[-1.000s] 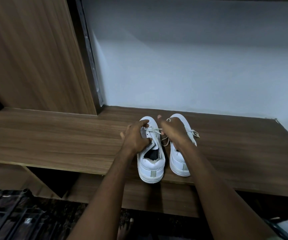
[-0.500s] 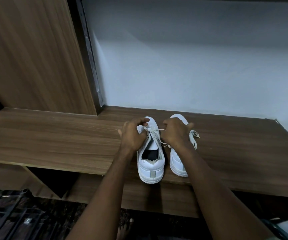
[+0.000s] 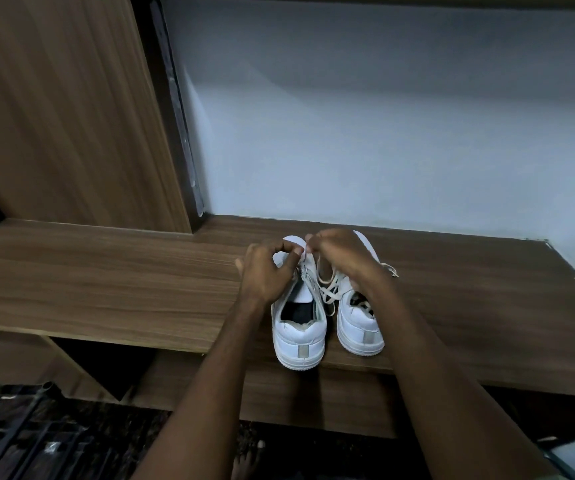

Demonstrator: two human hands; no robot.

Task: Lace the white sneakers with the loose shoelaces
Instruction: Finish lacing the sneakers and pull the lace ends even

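Note:
Two white sneakers stand side by side on a wooden shelf (image 3: 106, 278), heels toward me. My left hand (image 3: 265, 271) curls over the left sneaker (image 3: 298, 332) near its toe, fingertips pinching the cream shoelace (image 3: 327, 289) at the eyelets. My right hand (image 3: 339, 252) hovers over the gap between the shoes and pinches the same lace close to the left fingertips. Loose lace loops hang between the two shoes. The right sneaker (image 3: 360, 327) is partly hidden under my right wrist; a lace end (image 3: 391, 270) sticks out on its right side.
A pale wall (image 3: 383, 133) rises right behind the shoes. A wooden cabinet panel (image 3: 64, 116) stands at the back left. The shelf's front edge is under the sneakers' heels. A dark metal grate (image 3: 19, 438) lies on the floor at the lower left.
Both hands have moved forward toward the left sneaker's toe and come together. The right hand shifted left off the right sneaker, drawing the lace up.

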